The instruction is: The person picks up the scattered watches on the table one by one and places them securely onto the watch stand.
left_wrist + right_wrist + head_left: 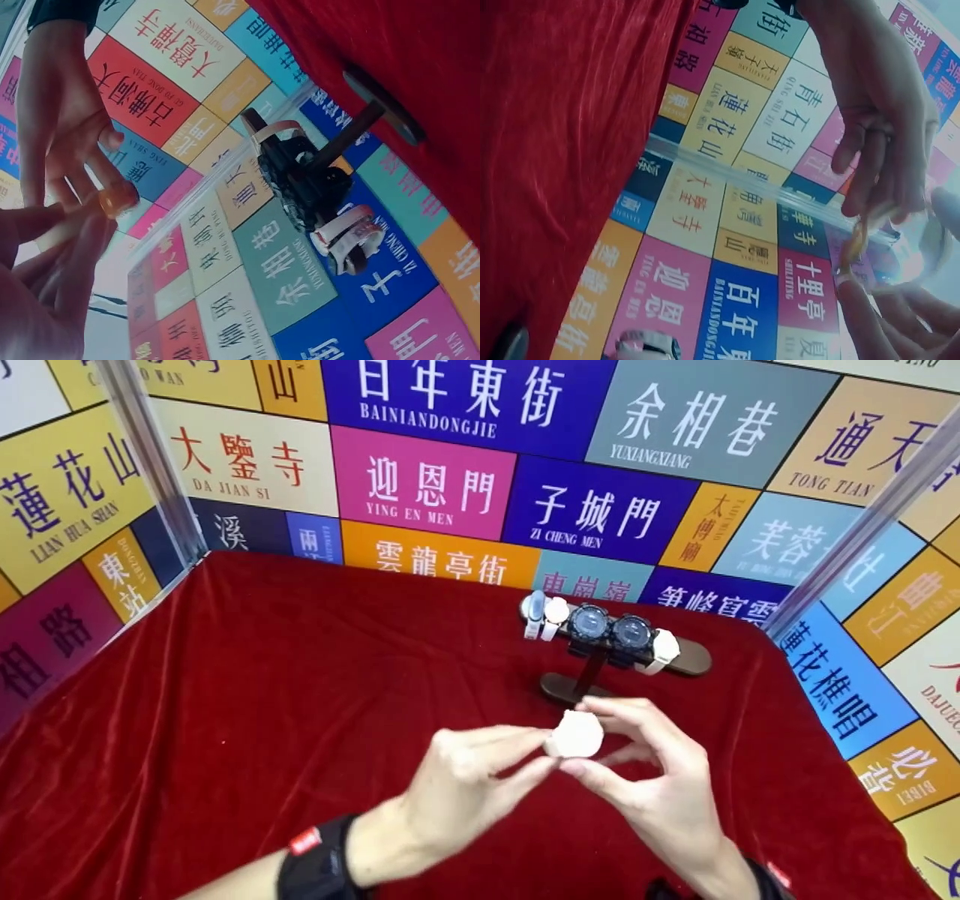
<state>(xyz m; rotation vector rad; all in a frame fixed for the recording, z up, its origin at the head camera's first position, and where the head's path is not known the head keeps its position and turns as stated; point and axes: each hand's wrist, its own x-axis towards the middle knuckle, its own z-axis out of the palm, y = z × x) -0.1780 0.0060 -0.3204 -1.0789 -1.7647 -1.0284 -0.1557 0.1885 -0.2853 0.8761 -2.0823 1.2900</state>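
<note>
A small white wristwatch (577, 735) is held up between both hands, its round face washed out by glare. On its left edge my left hand (457, 787) pinches with thumb and fingers. My right hand (664, 780) grips the other side, thumb below and fingers above. In the right wrist view, a pale curved strap (859, 244) runs between the two hands. Just beyond the hands stands a dark T-shaped watch stand (690, 658). It carries two black watches (631, 631), a white watch (664, 646) at the right and two slimmer pale-strapped ones (555, 611) at the left.
Dark red cloth (300, 697) with soft folds covers the table. Panels with coloured Chinese place-name tiles (424, 491) enclose its back and sides. Clear corner posts (862, 521) rise where the panels meet. The stand's base (559, 688) rests behind the right hand.
</note>
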